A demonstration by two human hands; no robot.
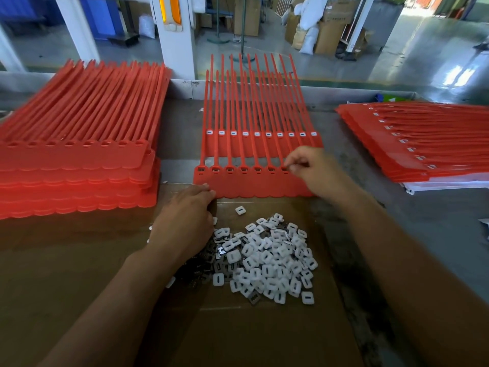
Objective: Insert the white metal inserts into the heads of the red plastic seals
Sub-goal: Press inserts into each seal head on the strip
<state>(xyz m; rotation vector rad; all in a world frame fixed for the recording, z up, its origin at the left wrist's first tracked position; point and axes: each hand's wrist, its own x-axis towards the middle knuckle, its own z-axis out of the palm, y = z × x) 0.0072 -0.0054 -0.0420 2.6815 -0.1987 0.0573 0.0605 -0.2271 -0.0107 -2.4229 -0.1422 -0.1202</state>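
Two joined strips of red plastic seals lie in front of me. The far strip (pixel 260 144) has white inserts in all its heads. The near strip (pixel 251 184) shows dark head openings along its row. My right hand (pixel 315 170) hovers over the right part of the near strip, fingertips pinched at a head; a pinched insert cannot be made out. My left hand (pixel 185 223) lies palm down, fingertips touching the strip's lower left edge. A heap of white inserts (pixel 270 258) lies on brown cardboard (pixel 79 260) below the strip, partly under my left hand.
A tall stack of red seal strips (pixel 79 160) sits at the left. Another stack (pixel 412 144), with white inserts in its heads, lies at the right on white sheets. The grey table edge (pixel 344 88) runs behind; a factory floor with boxes lies beyond.
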